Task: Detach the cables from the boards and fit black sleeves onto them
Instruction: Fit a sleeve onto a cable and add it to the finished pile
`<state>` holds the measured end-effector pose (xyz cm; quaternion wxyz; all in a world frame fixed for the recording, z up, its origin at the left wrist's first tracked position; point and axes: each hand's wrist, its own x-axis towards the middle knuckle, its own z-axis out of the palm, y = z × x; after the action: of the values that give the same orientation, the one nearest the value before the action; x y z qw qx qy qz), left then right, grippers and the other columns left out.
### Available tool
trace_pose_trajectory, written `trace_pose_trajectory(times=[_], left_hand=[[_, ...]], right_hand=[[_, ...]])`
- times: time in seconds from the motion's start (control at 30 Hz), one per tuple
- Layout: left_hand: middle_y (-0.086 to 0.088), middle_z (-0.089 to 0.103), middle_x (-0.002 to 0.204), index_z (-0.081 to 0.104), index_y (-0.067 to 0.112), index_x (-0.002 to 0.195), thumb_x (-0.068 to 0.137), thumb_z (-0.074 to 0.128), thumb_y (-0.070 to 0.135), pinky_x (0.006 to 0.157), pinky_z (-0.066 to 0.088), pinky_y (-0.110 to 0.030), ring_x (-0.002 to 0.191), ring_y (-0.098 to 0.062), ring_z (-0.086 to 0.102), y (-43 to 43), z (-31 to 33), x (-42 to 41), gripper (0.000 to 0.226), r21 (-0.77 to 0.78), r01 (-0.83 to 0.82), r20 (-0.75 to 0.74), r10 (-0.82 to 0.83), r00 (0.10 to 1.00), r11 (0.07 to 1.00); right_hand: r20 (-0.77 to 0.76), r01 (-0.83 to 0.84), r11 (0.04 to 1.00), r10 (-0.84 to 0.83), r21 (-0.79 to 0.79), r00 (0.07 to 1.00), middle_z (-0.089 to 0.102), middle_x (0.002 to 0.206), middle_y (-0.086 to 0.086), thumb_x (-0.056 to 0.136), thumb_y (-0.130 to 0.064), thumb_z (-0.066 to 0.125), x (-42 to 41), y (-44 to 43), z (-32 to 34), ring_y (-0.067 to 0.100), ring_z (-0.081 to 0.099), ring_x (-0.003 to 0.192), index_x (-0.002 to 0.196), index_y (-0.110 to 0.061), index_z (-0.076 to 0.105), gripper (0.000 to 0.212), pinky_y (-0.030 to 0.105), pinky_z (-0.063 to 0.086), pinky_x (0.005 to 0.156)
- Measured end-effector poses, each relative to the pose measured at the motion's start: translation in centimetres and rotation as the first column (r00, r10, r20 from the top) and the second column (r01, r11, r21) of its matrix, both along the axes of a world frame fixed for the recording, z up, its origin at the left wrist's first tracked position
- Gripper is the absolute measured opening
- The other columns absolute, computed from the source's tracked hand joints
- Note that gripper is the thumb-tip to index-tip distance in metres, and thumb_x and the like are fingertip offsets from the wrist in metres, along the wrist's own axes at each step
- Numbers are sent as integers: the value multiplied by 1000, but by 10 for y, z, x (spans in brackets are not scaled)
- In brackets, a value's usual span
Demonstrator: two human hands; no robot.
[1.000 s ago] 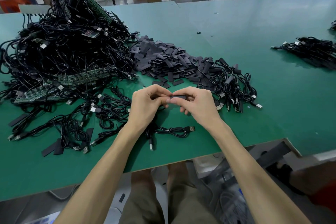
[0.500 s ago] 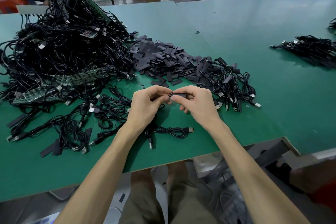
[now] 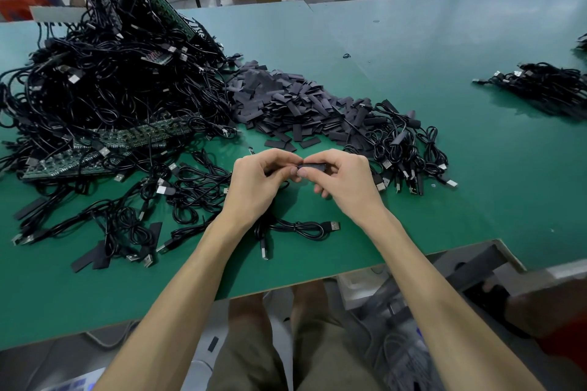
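Far left there's a big heap of cables tangled over green boards, with looser cables spilling toward the front of the green tabletop. In the middle, the left hand has its fingers curled and pinches the left end of a black sleeve, held just above the tabletop. The right hand pinches the same sleeve between thumb and forefinger. One coiled cable lies right under the wrists. Behind the hands sits the sleeve pile, then a bunch of sleeved cables just right of it. Well apart at the far right there's another bundle.
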<state>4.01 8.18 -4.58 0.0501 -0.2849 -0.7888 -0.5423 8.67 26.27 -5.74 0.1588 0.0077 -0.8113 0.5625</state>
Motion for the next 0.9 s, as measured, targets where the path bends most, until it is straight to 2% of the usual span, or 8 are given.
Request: trace_pose_trajectory(times=[0.43, 0.57, 0.9], left_hand=[[0, 77, 82, 77, 10, 103, 92, 71, -1, 82, 59, -26, 80, -14, 75, 0, 1, 2, 17, -8, -4, -27, 3, 1000, 1000], [2, 77, 82, 77, 14, 103, 92, 71, 0, 83, 60, -30, 80, -14, 74, 1, 1, 2, 19, -6, -7, -40, 6, 999, 1000], [6, 76, 81, 77, 17, 103, 93, 70, 2, 81, 60, -44, 81, -12, 75, 2, 0, 2, 19, -14, -22, -36, 22, 999, 1000]], right_hand=[[-9, 5, 1000, -5, -5, 1000, 71, 66, -14, 88, -19, 81, 2, 0, 4, 9, 64, 52, 100, -20, 77, 12, 22, 53, 51], [-12, 5, 1000, -5, -4, 1000, 70, 65, -16, 88, -18, 81, 2, -1, 6, 9, 64, 52, 97, -25, 76, 12, 23, 53, 51], [-12, 17, 1000, -17, -5, 1000, 69, 63, -16, 89, -15, 80, 3, -2, 8, 7, 62, 51, 98, -21, 77, 11, 20, 50, 51]])
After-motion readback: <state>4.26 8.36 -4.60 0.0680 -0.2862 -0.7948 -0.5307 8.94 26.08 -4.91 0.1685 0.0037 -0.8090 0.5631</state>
